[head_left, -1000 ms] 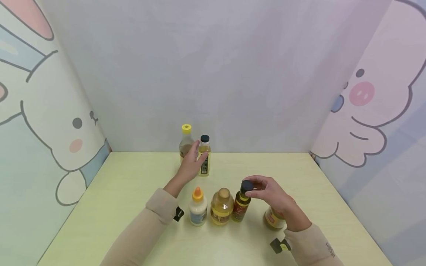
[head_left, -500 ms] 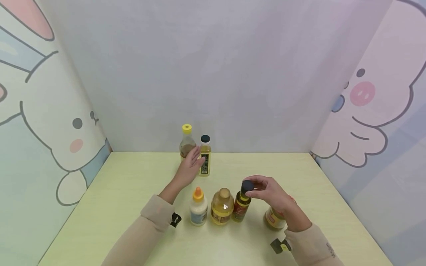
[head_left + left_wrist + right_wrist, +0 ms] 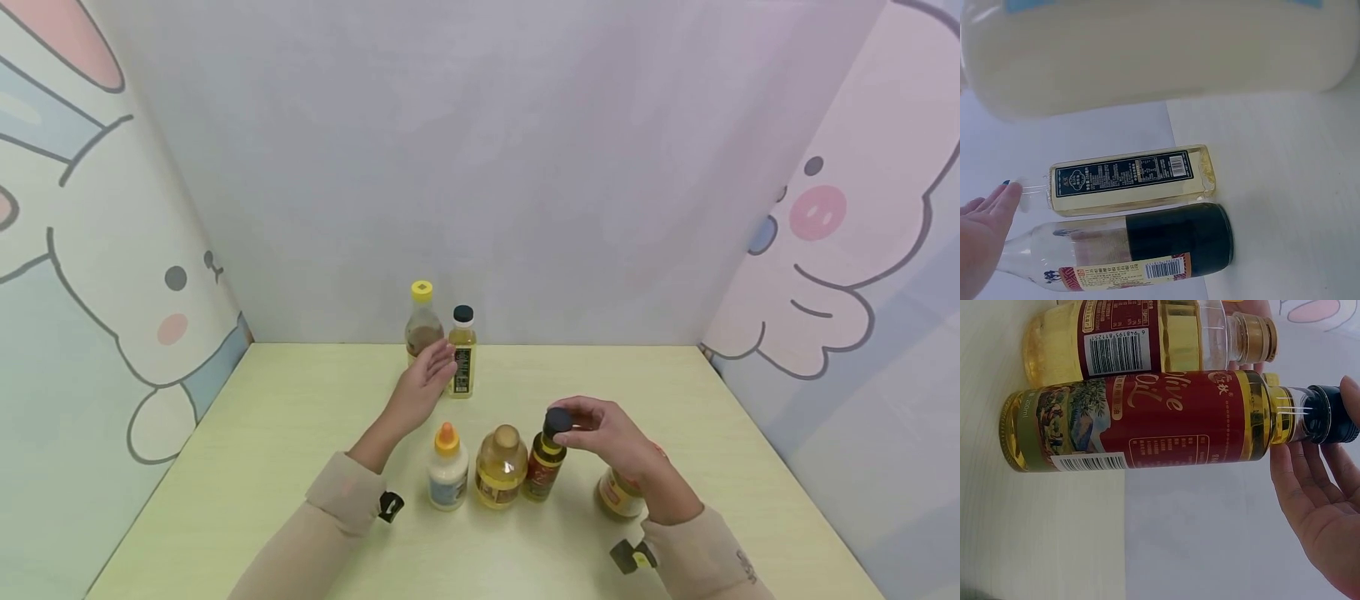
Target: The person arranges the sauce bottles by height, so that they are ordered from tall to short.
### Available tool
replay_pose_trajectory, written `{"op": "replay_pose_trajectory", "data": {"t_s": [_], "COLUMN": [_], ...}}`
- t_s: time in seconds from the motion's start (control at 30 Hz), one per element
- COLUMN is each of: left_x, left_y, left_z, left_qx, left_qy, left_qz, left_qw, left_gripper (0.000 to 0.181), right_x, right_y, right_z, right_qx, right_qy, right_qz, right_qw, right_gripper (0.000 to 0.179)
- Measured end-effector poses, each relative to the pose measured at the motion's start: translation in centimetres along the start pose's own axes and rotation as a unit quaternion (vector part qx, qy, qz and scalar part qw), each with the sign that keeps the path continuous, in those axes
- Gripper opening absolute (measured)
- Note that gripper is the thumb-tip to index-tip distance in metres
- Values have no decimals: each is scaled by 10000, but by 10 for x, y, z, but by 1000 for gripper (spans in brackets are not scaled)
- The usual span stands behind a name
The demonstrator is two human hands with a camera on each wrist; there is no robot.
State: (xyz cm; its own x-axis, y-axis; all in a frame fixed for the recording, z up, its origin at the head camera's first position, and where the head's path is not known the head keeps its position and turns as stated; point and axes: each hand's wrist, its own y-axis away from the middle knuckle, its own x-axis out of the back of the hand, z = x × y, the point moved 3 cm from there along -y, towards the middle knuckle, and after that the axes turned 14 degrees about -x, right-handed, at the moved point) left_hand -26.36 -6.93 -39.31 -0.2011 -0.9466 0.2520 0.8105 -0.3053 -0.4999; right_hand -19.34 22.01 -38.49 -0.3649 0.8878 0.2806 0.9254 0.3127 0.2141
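Note:
My right hand pinches the black cap of an olive oil bottle, thumb on one side and fingers on the other. That bottle stands upright on the table; its red label shows in the right wrist view. My left hand, fingers extended, is in the air in front of two bottles at the back and holds nothing. These are a clear bottle with a yellow cap, partly behind the hand, and a square bottle of pale yellow liquid with a dark cap. Both also appear in the left wrist view.
Left of the olive oil stand a round bottle of yellow oil and a white squeeze bottle with an orange tip. A jar is partly hidden under my right wrist. A pale wall rises behind the table.
My left hand has drawn back toward me and slightly left, away from the two rear bottles. The right hand and the olive oil bottle have stayed in place.

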Motion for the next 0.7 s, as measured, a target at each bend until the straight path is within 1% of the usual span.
{"op": "replay_pose_trajectory", "data": {"t_s": [0.2,0.27,0.43,0.5,0.53,0.7], "left_x": [1,1,0,0,0,-3], "left_y": [10,13,21,26,29,41], "left_z": [4,15,19,11,12,13], "left_qx": [-71,11,6,-103,-154,-124], "left_qy": [27,65,161,167,180,211], "left_qz": [72,85,175,221,226,225], "left_qw": [9999,9999,9997,9996,9995,9994], "left_gripper": [54,52,46,46,46,45], "right_x": [-1,-1,-1,-1,-1,-1], "right_y": [-1,0,2,2,2,2], "right_z": [0,-1,-2,-3,-3,-3], "right_qx": [-68,-83,-44,-36,-37,-30], "right_qy": [-28,-27,45,55,56,63], "right_qz": [5,6,4,4,6,22], "right_qw": [10000,10000,10000,10000,10000,10000], "right_gripper": [44,44,43,43,43,42]}}
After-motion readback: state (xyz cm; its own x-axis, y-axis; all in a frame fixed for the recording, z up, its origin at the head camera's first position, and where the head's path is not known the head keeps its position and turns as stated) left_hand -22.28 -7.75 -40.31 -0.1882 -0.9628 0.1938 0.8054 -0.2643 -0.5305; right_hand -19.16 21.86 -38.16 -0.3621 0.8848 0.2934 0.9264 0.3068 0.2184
